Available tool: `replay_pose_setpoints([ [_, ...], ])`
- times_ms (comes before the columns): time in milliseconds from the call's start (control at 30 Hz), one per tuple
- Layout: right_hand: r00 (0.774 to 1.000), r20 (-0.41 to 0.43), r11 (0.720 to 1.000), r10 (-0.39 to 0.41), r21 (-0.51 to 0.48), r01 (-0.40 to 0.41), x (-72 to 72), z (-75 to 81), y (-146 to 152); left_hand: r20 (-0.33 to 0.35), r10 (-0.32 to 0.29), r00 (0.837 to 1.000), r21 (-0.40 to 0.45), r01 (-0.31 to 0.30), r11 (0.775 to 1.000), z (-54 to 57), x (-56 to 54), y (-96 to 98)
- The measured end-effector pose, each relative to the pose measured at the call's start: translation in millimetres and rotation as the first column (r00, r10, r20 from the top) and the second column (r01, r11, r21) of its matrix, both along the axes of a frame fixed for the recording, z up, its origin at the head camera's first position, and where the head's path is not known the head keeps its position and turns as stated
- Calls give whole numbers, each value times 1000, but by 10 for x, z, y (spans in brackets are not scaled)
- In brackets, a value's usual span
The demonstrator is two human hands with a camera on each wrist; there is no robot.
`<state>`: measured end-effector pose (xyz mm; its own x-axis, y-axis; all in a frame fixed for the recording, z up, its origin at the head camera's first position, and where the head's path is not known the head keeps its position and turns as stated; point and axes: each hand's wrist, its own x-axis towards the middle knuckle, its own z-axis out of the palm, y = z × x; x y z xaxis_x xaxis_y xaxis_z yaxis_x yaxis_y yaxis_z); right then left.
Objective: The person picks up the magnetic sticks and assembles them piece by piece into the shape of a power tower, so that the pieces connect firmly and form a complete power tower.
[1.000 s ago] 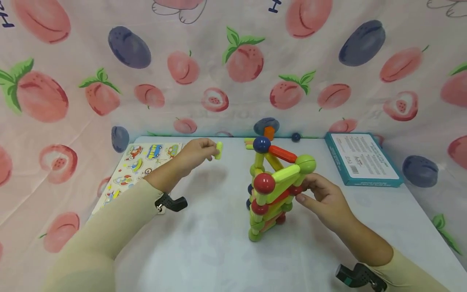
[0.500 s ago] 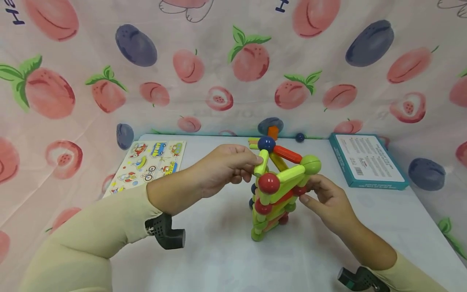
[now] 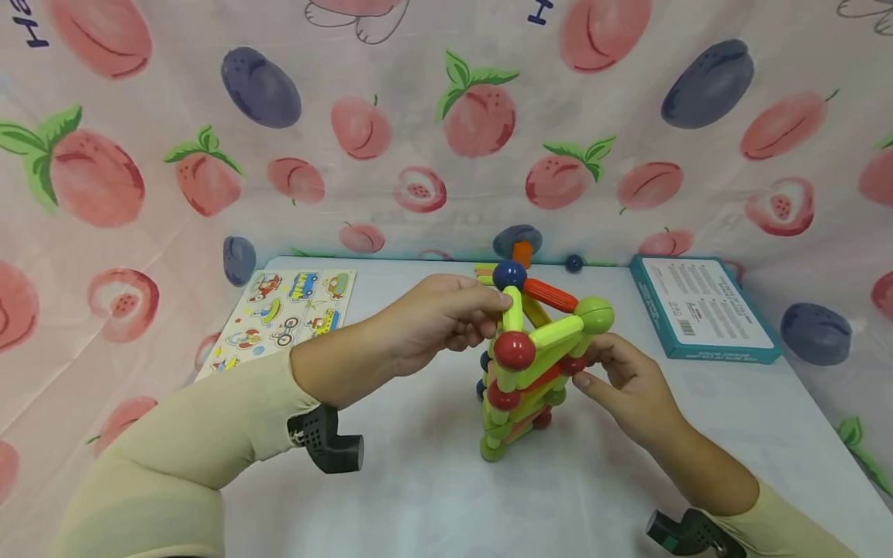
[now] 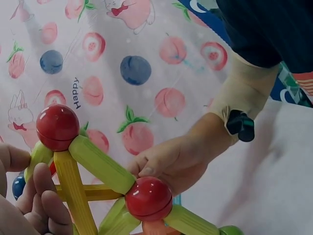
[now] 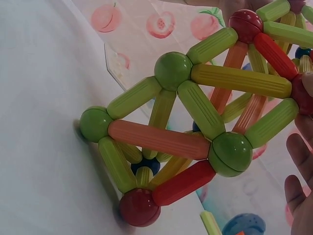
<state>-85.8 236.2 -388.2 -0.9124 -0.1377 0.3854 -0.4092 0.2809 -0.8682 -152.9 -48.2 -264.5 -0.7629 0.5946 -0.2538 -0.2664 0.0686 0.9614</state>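
A tower of magnetic balls and sticks [image 3: 540,370] stands upright on the white table, its balls red, green and blue. My left hand [image 3: 436,325] pinches a light green magnetic stick [image 3: 515,311] at the top, between the upper blue ball [image 3: 510,276] and the front red ball [image 3: 514,351]. In the left wrist view that stick [image 4: 40,155] reaches the red ball [image 4: 57,127]. On the tower's right side, my right hand [image 3: 635,391] holds a red ball [image 3: 574,364] by thumb and fingers. The right wrist view shows the lower lattice, with a green ball [image 5: 231,154] and a salmon stick [image 5: 159,139].
A sticker-like picture board [image 3: 293,310] lies at the back left, partly behind the left arm. A teal box [image 3: 705,306] lies at the back right. Behind the tower are an orange piece [image 3: 522,253], a loose dark blue ball [image 3: 574,263] and light green sticks [image 3: 484,273].
My left hand has carried the light green stick rightward to the tower's top, and the stick now stands between the blue and red balls. My right hand has stayed at the tower's side.
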Motion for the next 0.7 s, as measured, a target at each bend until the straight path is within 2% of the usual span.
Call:
replay_pose_setpoints([
  [133,1000,10,1000,0,0,0,-3,-2,9,-19,22,1000,-8,-22,1000,-21,-17,12],
  [200,1000,13,1000,-3,-5,3,-1,-5,8,-77,62,995,-10,-63,998,-66,-45,16],
  [267,1000,13,1000,-10,-15,10,5,-10,2,-175,82,981,-27,-88,996,-137,-88,20],
  [333,1000,9,1000,-19,-23,19,11,-17,-7,-283,64,957,-58,-84,995,-241,-152,19],
  [400,1000,11,999,-21,-33,21,9,-21,-17,-366,-1,931,-101,-38,994,-357,-214,1],
  [467,1000,20,999,-18,-36,19,-8,-22,-26,-408,-74,910,-147,15,989,-452,-244,-28],
  [533,999,33,999,-9,-35,10,-41,-23,-29,-444,-118,888,-183,39,982,-527,-247,-66],
  [600,999,48,999,7,-40,-5,-90,-30,-24,-502,-132,855,-213,27,977,-579,-231,-100],
  [700,997,66,998,43,-55,-39,-184,-48,-5,-592,-116,798,-221,-22,975,-646,-202,-136],
])
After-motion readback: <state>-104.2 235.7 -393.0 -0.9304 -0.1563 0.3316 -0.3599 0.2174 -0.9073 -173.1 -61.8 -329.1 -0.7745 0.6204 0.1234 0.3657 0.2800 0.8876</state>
